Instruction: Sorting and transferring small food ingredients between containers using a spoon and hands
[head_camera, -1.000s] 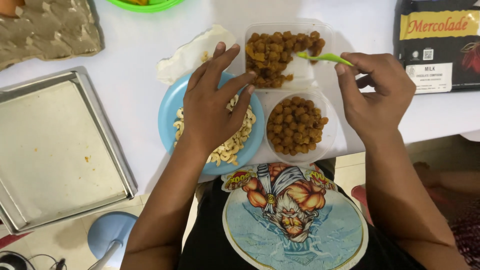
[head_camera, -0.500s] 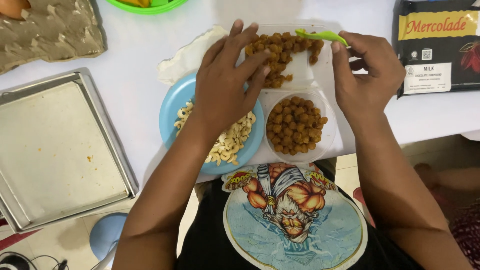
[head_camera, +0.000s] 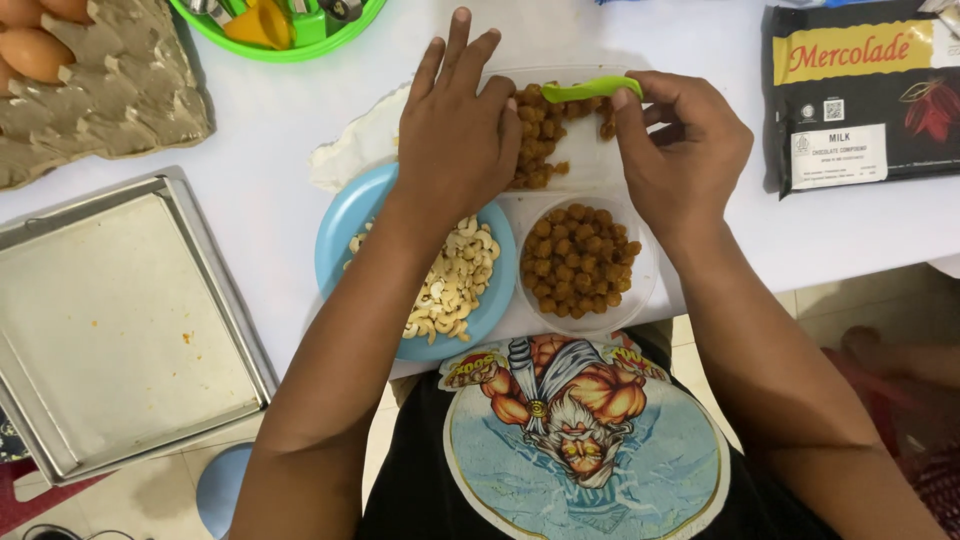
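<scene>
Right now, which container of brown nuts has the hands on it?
The clear rectangular tub at the far side; left hand steadies it, right hand holds a green spoon over it. The round bowl is untouched.

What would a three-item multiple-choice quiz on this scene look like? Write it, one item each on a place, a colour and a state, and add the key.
1. Where is the metal tray?
A. Left of the blue plate
B. Under the round bowl
C. On the dark packet

2. What colour is the spoon in the right hand?
A. Red
B. Green
C. White

3. What is the left hand doing?
A. Holding an egg
B. Resting on the clear tub of brown balls
C. Hanging clear of the table

Key:
1. A, the tray lies at the table's left edge, beside the plate of cashews.
2. B, the spoon between the fingers is light green.
3. B, its palm and fingers lie flat over the tub's left side.
</scene>
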